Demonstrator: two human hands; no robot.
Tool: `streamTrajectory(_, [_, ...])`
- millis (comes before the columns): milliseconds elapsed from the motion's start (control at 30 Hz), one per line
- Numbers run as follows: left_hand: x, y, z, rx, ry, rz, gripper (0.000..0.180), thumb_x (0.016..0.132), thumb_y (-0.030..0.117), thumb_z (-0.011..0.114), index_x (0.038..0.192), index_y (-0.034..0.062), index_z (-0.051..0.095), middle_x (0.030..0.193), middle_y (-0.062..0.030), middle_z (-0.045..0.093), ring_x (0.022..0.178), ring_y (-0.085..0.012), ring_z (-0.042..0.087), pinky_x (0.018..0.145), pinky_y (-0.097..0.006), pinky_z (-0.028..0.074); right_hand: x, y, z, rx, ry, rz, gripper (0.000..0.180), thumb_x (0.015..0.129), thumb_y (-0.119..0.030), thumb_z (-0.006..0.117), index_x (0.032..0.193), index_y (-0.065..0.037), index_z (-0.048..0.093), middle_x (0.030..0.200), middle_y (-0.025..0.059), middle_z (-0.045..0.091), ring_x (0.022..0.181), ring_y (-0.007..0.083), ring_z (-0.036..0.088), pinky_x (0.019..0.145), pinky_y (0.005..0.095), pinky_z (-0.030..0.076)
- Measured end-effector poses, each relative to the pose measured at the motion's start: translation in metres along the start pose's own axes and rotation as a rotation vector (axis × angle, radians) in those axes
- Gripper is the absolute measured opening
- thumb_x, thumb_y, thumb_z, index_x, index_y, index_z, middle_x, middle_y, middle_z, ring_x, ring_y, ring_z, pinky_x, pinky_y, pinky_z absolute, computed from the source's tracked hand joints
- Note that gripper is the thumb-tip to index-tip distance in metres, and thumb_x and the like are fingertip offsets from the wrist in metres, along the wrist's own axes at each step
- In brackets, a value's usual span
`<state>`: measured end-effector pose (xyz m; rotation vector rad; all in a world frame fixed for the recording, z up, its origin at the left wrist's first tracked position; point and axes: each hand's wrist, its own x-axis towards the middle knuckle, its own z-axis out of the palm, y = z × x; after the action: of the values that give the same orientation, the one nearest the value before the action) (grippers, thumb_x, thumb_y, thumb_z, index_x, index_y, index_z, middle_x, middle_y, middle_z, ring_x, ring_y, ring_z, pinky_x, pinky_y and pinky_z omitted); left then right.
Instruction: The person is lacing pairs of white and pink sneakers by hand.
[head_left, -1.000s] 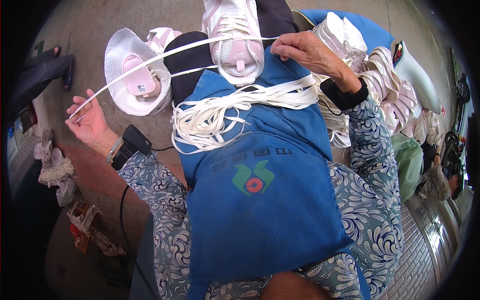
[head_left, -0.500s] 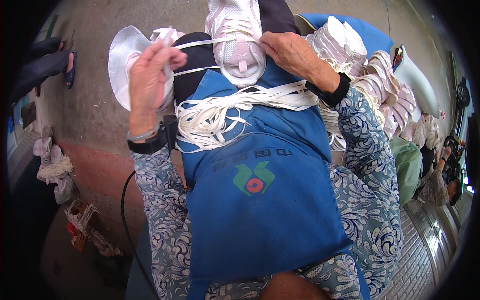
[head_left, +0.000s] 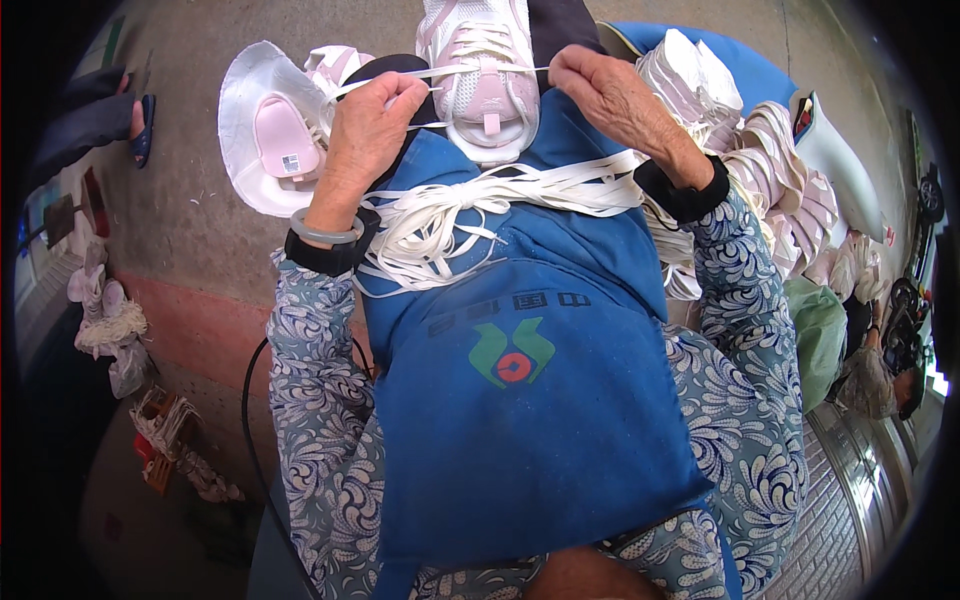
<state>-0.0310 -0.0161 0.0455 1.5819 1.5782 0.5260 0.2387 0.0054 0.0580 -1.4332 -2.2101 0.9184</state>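
Observation:
A white and pink shoe upper [head_left: 465, 95] lies on my lap at the top middle, its lacing running across the tongue. My left hand [head_left: 375, 125] is closed on a white shoelace [head_left: 440, 71] to the left of the shoe upper. Beyond the upper's right side, my right hand [head_left: 625, 105] pinches the lace, which is stretched sideways across the tongue. Below the upper, a bundle of loose white laces [head_left: 425, 235] is spread over my blue apron [head_left: 530, 450]. The fingertips of my left hand are partly hidden.
On the left sits another shoe upper [head_left: 245, 130] with a pink insole-like label piece. Stacked pink and white uppers [head_left: 690, 80] stand to the right, beside a green bag [head_left: 812, 340]. A person's foot in a slipper [head_left: 146, 130] shows at the far left; another person [head_left: 870, 380] is at the far right.
My left hand has moved right and slightly down, toward the shoe upper. My right hand has shifted a little to the right with the lace, which now stretches past the upper's right edge.

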Motion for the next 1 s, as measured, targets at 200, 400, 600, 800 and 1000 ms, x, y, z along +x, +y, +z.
streamTrajectory(200, [0.01, 0.004, 0.002, 0.094, 0.027, 0.007, 0.032, 0.088, 0.033, 0.055, 0.099, 0.0043, 0.064, 0.079, -0.0042, 0.063, 0.067, -0.0085, 0.057, 0.052, -0.019, 0.046, -0.002, 0.003, 0.013, 0.163, -0.142, -0.062, 0.02, 0.09, -0.017, 0.053, 0.103, -0.002, 0.058, 0.086, 0.0083, 0.062, 0.071, 0.015, 0.06, 0.062, 0.0249, 0.049])
streamTrajectory(400, [0.016, 0.011, 0.006, -0.054, -0.066, -0.104, 0.033, 0.088, 0.032, 0.054, 0.102, 0.0041, 0.063, 0.083, -0.0051, 0.064, 0.071, -0.0099, 0.061, 0.053, -0.02, 0.052, 0.001, 0.008, 0.019, -0.065, -0.027, -0.228, 0.016, 0.087, -0.013, 0.057, 0.097, -0.002, 0.063, 0.084, 0.0092, 0.063, 0.068, 0.0142, 0.061, 0.063, 0.0252, 0.051])
streamTrajectory(600, [0.02, 0.015, 0.003, -0.062, -0.076, -0.11, 0.03, 0.088, 0.028, 0.054, 0.102, 0.0033, 0.063, 0.083, -0.0059, 0.064, 0.072, -0.0098, 0.062, 0.054, -0.021, 0.053, 0.005, -0.005, 0.016, 0.206, -0.069, 0.101, 0.018, 0.084, -0.015, 0.055, 0.091, -0.001, 0.064, 0.082, 0.0162, 0.062, 0.074, 0.0305, 0.061, 0.07, 0.0362, 0.048])
streamTrajectory(800, [0.027, 0.014, 0.005, -0.059, -0.117, -0.1, 0.027, 0.087, 0.026, 0.054, 0.098, 0.0037, 0.064, 0.086, -0.0053, 0.063, 0.074, -0.0112, 0.062, 0.052, -0.021, 0.053, 0.007, 0.0, 0.021, 0.012, 0.068, -0.092, 0.02, 0.084, -0.017, 0.054, 0.09, 0.001, 0.063, 0.082, 0.0183, 0.062, 0.074, 0.0333, 0.061, 0.071, 0.0382, 0.049])
streamTrajectory(1000, [0.03, 0.011, 0.01, 0.465, 0.081, 0.372, 0.016, 0.085, 0.017, 0.055, 0.085, 0.0026, 0.062, 0.089, -0.0084, 0.06, 0.072, -0.0228, 0.06, 0.065, -0.031, 0.05, 0.013, -0.011, 0.023, -0.143, 0.028, -0.118, 0.018, 0.082, -0.013, 0.053, 0.087, 0.002, 0.062, 0.084, 0.0199, 0.061, 0.074, 0.0351, 0.061, 0.069, 0.0406, 0.049])
